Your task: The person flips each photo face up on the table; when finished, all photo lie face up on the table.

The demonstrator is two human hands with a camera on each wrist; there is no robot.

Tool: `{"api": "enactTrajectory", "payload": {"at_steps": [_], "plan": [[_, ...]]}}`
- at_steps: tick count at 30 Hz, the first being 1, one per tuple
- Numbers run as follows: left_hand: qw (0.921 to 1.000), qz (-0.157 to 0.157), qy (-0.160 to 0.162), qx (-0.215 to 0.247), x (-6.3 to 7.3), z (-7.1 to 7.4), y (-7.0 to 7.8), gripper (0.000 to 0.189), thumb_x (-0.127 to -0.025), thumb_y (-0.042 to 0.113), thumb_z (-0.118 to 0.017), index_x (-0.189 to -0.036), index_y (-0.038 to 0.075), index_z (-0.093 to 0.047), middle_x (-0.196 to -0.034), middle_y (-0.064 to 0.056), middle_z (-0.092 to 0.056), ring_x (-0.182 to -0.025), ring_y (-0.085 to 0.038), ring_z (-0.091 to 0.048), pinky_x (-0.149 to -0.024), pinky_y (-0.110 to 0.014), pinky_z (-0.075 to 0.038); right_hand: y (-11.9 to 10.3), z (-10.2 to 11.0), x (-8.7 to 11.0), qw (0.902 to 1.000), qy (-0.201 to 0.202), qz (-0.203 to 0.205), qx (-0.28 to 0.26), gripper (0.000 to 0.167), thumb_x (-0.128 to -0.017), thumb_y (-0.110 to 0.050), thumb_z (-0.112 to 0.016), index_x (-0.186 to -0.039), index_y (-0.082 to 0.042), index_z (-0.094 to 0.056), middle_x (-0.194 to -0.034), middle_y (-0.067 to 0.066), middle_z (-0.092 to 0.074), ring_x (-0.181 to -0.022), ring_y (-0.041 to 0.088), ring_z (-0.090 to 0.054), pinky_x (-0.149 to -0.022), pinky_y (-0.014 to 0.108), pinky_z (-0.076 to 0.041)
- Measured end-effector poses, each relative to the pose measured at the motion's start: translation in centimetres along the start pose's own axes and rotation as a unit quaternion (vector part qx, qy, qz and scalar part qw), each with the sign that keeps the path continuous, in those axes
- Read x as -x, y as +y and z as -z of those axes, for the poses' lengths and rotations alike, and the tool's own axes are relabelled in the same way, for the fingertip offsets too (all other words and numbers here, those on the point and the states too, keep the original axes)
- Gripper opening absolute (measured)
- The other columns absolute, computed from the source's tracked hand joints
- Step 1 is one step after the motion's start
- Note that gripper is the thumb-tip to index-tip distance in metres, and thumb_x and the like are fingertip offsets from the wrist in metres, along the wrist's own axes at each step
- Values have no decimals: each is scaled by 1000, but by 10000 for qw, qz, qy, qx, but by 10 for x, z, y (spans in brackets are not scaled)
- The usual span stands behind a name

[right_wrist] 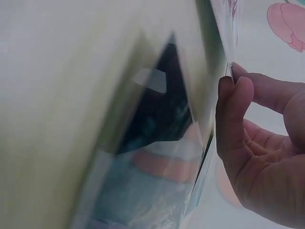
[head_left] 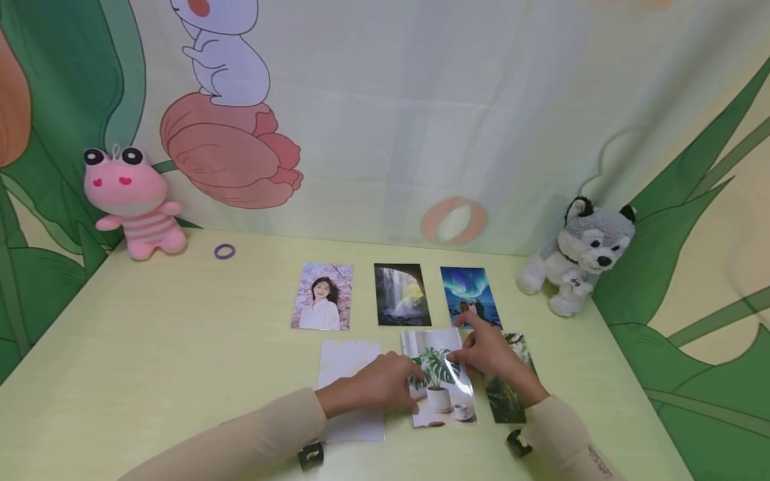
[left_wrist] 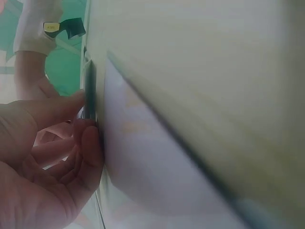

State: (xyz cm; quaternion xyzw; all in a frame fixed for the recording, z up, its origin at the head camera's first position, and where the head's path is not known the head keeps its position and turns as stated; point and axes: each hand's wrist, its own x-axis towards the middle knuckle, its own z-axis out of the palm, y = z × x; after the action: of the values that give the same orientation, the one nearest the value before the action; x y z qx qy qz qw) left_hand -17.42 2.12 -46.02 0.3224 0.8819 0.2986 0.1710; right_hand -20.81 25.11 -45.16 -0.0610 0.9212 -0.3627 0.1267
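Note:
A glossy photo of a potted plant (head_left: 438, 399) lies between both hands in the head view. My left hand (head_left: 385, 382) pinches its left edge; the left wrist view shows thumb and fingers (left_wrist: 90, 143) meeting at that edge. On the opposite side my right hand (head_left: 490, 354) pinches the right edge between thumb and fingertips (right_wrist: 243, 90), with the edge slightly off the table in the right wrist view. A pale, blank-looking card (head_left: 351, 357) is partly covered by my left hand. Beneath my right wrist, a dark green forest photo (head_left: 505, 401) is half hidden.
Behind the hands stand a portrait photo (head_left: 321, 300), a waterfall photo (head_left: 402, 297) and an aurora photo (head_left: 469, 287), lying flat in a row. A purple ring (head_left: 225, 252) and a pink frog plush (head_left: 135, 207) are back left. A husky plush (head_left: 586, 244) sits back right.

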Motion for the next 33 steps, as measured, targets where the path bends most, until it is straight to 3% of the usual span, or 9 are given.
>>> {"api": "enactTrajectory", "payload": {"at_steps": [9, 16, 20, 28, 33], "plan": [[9986, 306, -167, -396, -4, 1, 8, 45, -71, 22, -90, -112, 11, -76, -97, 0, -75, -70, -6, -62, -67, -23, -50, -5, -2, 2, 9989, 70, -118, 450, 53, -83, -9, -80, -127, -4, -52, -66, 6, -61, -47, 19, -59, -50, 32, -46], [9982, 245, -190, -513, -5, 2, 9, 49, -70, 22, -91, -115, 11, -74, -107, -2, -76, -83, -11, -67, -73, -25, -53, -5, -5, 2, 9967, 136, -173, 776, 53, -83, -13, -81, -127, -5, -52, -67, 6, -60, -49, 18, -56, -50, 32, -44], [9976, 138, -192, -644, -6, 2, 9, 51, -70, 22, -91, -117, 11, -74, -107, -1, -76, -85, -11, -67, -72, -24, -52, -5, -6, 1, 9942, 242, -149, 1039, 54, -82, -16, -83, -125, -6, -53, -71, 5, -60, -56, 17, -53, -52, 32, -42], [9968, 150, -283, -733, -7, 1, 11, 50, -72, 20, -89, -118, 11, -72, -97, 0, -74, -71, -7, -56, -63, -23, -45, -6, -6, 2, 9919, 366, -101, 1209, 54, -80, -19, -85, -122, -5, -55, -72, 4, -58, -59, 17, -50, -54, 31, -40], [9963, 123, -287, -798, -8, -1, 10, 51, -72, 21, -89, -119, 11, -72, -99, -1, -74, -72, -7, -58, -64, -23, -46, -5, -6, 1, 9915, 354, -82, 1251, 54, -79, -20, -85, -123, -2, -58, -76, 5, -55, -61, 18, -47, -55, 31, -38]]}}
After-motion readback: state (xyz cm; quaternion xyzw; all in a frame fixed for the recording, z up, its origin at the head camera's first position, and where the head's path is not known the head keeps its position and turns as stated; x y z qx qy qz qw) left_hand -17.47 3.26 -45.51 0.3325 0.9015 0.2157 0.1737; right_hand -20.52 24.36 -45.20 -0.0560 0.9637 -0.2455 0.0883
